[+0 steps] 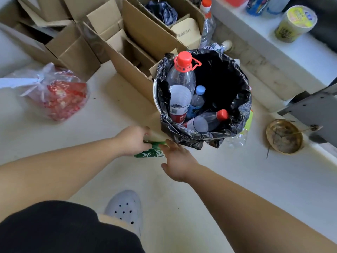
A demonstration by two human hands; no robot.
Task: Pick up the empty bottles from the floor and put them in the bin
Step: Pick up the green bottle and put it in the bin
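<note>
A bin lined with a black bag (pixel 235 73) stands on the pale floor. Inside it are a large clear bottle with a red cap (pixel 182 77), a small blue-capped bottle (pixel 197 99) and a red-capped bottle lying flat (pixel 209 120). A green-labelled bottle (pixel 152 152) lies on the floor just in front of the bin. My left hand (pixel 133 141) is closed around its left end. My right hand (pixel 177 161) hovers beside its right end with fingers apart. A crushed clear bottle (pixel 237 139) lies at the bin's right foot.
Open cardboard boxes (pixel 127 42) crowd the floor behind and left of the bin. A plastic bag with red contents (pixel 58 95) lies at the left. A brass bowl (pixel 284 136) sits at the right, below a white ledge (pixel 264 39). My grey shoe (pixel 125 207) is below.
</note>
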